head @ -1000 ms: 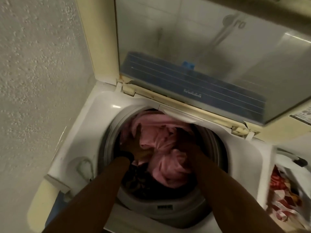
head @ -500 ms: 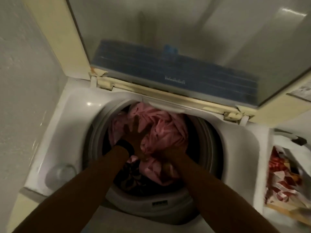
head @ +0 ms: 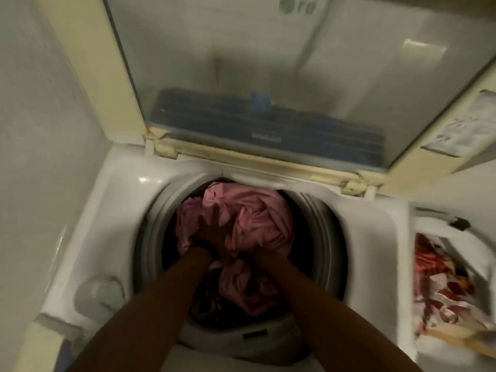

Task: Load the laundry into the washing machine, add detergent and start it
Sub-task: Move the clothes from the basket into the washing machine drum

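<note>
While the load is being packed: the left hand (head: 212, 232) is being spread flat, fingers straight, and pressed onto the pink laundry (head: 257, 218) inside the drum (head: 316, 237) of the washing machine (head: 128, 210).
Right hand (head: 257, 264): it is being buried in the folds at the pile's 6 o'clock; whether cloth is being gripped cannot be told.
Change: within the last second the right hand is being drawn in from the pile's 3 o'clock side to just beside the left wrist, and the pink cloth is being bunched towards 12 o'clock.
Meaning: loading is judged to be nearing its end, with a dark patterned garment (head: 206, 299) already being covered; detergent and start are judged not yet reached.
Waiting at 3 o'clock: red-and-white cloth (head: 442, 285) is being kept beside the machine.
Writing: a logo (head: 298, 6) atop the raised lid (head: 241, 76), white lettering (head: 266, 136) on its blue panel and a sticker (head: 461, 124) at 2 o'clock are all being blurred beyond reading.
</note>
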{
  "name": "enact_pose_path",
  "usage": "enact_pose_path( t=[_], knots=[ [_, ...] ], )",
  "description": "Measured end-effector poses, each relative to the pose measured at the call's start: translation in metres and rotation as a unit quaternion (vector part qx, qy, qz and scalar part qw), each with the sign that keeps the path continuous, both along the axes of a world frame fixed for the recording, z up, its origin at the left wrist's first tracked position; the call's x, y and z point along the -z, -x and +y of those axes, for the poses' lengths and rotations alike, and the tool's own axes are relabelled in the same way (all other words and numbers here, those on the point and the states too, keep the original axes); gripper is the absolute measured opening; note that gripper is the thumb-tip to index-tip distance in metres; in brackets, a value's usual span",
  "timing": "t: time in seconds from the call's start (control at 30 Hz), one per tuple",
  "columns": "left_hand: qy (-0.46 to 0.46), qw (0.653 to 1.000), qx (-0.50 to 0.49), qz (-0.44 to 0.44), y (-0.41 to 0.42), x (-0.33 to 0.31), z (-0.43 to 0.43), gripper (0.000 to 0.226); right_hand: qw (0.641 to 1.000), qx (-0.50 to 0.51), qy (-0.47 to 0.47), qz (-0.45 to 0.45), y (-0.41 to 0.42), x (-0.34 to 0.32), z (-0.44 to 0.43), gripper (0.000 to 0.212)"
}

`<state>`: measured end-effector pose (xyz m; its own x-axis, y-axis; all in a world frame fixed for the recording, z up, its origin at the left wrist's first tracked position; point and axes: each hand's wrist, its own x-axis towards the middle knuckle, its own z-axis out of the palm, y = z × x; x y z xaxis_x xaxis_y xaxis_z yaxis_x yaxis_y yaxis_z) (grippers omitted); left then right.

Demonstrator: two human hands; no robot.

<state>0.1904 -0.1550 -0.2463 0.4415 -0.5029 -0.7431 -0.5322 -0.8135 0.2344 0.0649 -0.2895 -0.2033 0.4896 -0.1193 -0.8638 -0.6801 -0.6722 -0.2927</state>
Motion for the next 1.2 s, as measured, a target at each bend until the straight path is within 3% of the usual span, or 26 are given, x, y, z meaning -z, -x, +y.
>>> enact_pose_path(
  t=[0.07,0.13,0.2,0.37,0.5,0.6,0.97,1.2],
  knots=[
    [0.009,0.998,0.054,-0.022,0.005,-0.054,-0.009,0.135,0.998,-0.038,0.033,-0.046,0.018,-0.024,-0.004,0.066],
    [0.013,0.991,0.086,-0.096,0.017,-0.112,-0.015,0.112,0.986,-0.107,0.062,-0.108,0.019,-0.073,-0.012,0.078],
    [0.064,0.985,0.089,-0.135,0.031,-0.157,-0.019,0.098,0.978,-0.1,0.1,-0.155,0.027,-0.127,-0.018,0.073],
    [0.246,0.962,0.027,-0.114,0.065,-0.237,-0.043,0.07,0.961,-0.051,0.13,-0.239,0.062,-0.211,-0.046,0.073],
    [0.298,0.948,0.015,-0.113,0.096,-0.27,-0.077,0.063,0.93,0.027,0.182,-0.319,0.101,-0.253,-0.068,0.064],
    [0.33,0.937,0.031,-0.108,0.124,-0.283,-0.11,0.057,0.921,0.073,0.201,-0.325,0.134,-0.271,-0.094,0.05],
    [0.342,0.924,0.108,-0.135,0.228,-0.287,-0.229,0.038,0.894,0.187,0.189,-0.361,0.247,-0.253,-0.203,0.039],
    [0.282,0.95,0.099,-0.085,0.291,-0.243,-0.296,0.032,0.909,0.211,0.175,-0.315,0.316,-0.166,-0.292,0.037]
  ],
)
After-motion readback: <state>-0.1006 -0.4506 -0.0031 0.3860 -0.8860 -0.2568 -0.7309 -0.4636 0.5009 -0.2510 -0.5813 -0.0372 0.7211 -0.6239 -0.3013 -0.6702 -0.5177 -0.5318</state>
